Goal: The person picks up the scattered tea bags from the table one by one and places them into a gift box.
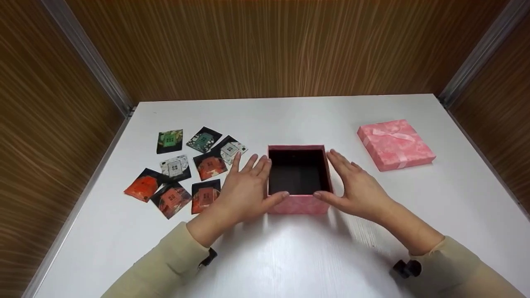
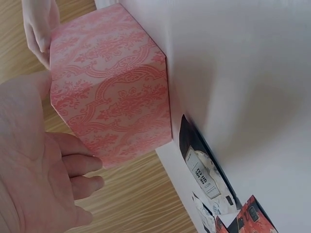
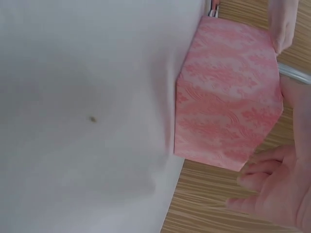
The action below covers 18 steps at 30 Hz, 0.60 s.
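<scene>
A square pink box (image 1: 298,205) with a dark inside stands without its lid on the white table, its mouth facing up. Along its left side lies my left hand (image 1: 244,190), fingers extended and thumb at the near rim. My right hand (image 1: 366,190) mirrors it on the right side, its thumb also at the near rim. The left wrist view shows the box's patterned wall (image 2: 112,92) between thumb and fingertips. From the right wrist, fingertips (image 3: 252,182) appear right at the box's edge. Neither hand's fingers curl round the box.
Several flat packets (image 1: 210,164), red, green and white on black, lie spread left of the box, some overlapping; the nearest are close to the left hand. A pink lid (image 1: 397,145) with a ribbon bow rests at the right. Wood-grain panels (image 1: 285,49) border the table (image 1: 298,256).
</scene>
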Tool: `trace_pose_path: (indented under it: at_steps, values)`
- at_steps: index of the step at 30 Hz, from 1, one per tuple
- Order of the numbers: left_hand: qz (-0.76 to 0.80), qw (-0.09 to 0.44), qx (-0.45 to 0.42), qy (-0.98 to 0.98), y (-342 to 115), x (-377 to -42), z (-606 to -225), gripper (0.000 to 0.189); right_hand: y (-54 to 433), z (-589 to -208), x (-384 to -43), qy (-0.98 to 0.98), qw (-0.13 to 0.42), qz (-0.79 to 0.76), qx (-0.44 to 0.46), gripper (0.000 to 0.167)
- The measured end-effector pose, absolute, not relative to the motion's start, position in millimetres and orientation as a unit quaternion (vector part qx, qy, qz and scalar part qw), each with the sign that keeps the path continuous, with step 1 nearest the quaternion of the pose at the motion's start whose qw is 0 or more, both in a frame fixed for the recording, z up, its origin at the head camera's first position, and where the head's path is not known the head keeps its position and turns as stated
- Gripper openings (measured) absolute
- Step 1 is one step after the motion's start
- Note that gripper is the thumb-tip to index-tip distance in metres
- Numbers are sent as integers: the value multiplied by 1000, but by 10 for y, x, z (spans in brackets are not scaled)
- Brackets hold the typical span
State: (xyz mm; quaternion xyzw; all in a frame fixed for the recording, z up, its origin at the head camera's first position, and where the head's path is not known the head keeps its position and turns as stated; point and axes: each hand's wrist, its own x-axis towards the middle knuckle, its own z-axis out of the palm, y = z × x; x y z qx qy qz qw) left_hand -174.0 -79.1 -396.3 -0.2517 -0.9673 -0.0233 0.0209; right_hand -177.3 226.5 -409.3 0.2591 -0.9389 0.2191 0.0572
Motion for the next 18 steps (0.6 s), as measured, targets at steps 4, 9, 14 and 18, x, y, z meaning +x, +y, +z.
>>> trace_pose_path:
  at_steps: [4, 9, 14, 18]
  values:
    - [-32, 15, -249, -968, -791, -1742, -3967, 102, 2307, -4055, -1893, -939, 35, 206, 273, 121]
    - [-40, 15, -248, -968, -796, -1746, -3981, 102, 2331, -4045, -2065, -937, -12, 199, 287, 127]
    - [-41, 26, -252, -966, -800, -1750, -3997, 102, 2365, -4079, -2187, -926, -53, 213, 308, 124]
    - [-42, 32, -251, -966, -795, -1760, -4001, 102, 2395, -4090, -2225, -914, -79, 242, 315, 127]
